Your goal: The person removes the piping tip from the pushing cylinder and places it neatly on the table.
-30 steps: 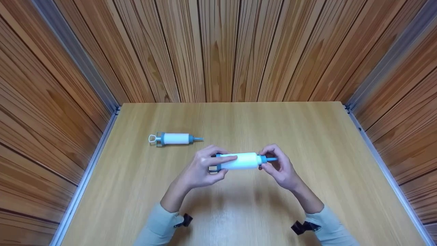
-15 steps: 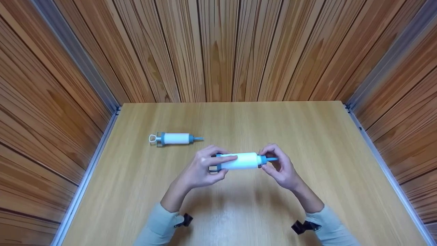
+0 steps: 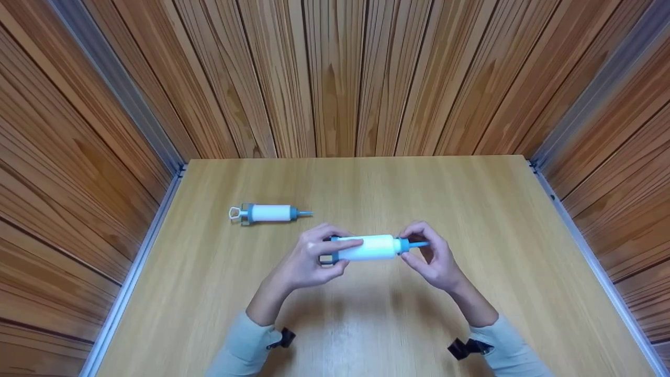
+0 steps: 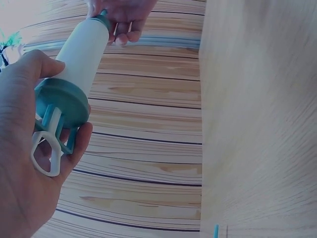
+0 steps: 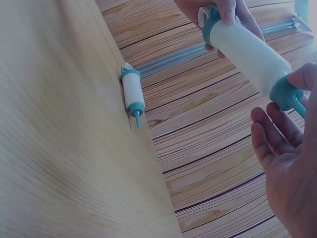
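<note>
A large syringe with a white barrel [image 3: 372, 247] and teal ends is held level above the table, between my two hands. My left hand [image 3: 314, 257] grips its rear end, the index finger lying along the barrel. A white loop handle [image 4: 46, 154] sticks out behind the teal rear collar [image 4: 64, 101], close to the left palm. At the other end, my right hand [image 3: 433, 263] pinches the teal nozzle cap [image 5: 285, 94] between thumb and fingers. The thin nozzle [image 3: 419, 244] points right. A second, similar syringe [image 3: 272, 212] lies on the table at the back left, untouched.
The light wooden table [image 3: 497, 220] is bordered by metal rails [image 3: 591, 272] at the sides. Wood-plank walls [image 3: 335, 78] rise behind it and on both sides. A black wrist camera [image 3: 287, 337] sits at each sleeve cuff.
The right hand and the nozzle tip have shifted very slightly to the right. The left hand and the second syringe stay practically where they were.
</note>
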Motion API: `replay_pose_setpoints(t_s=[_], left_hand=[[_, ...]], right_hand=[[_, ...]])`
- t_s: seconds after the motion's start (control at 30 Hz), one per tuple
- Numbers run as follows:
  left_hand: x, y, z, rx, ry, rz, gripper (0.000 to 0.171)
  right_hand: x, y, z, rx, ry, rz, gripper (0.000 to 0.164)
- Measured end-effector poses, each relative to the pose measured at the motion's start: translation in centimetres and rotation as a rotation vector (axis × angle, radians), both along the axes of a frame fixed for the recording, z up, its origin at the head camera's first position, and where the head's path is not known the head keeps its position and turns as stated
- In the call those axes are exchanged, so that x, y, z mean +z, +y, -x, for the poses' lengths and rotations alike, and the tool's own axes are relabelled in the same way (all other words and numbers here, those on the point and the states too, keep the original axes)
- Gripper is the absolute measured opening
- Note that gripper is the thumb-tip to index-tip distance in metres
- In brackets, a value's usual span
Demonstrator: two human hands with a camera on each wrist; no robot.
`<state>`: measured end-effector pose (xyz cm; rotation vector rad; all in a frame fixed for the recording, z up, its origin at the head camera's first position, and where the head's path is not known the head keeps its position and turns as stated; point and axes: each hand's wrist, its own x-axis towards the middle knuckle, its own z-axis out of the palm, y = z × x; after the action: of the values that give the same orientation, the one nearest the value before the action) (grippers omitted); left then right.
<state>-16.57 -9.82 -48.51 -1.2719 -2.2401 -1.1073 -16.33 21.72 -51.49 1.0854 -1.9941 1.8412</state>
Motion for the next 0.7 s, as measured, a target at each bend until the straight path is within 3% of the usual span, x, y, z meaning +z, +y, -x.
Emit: replay_pose_setpoints(t_s=[0.7], left_hand=[[-0.4, -1.0, 0.3, 0.015, -0.080, -0.058, 0.044]], right_hand=[[-0.3, 1.2, 0.5, -0.001, 0.067, 0.077, 0.037]])
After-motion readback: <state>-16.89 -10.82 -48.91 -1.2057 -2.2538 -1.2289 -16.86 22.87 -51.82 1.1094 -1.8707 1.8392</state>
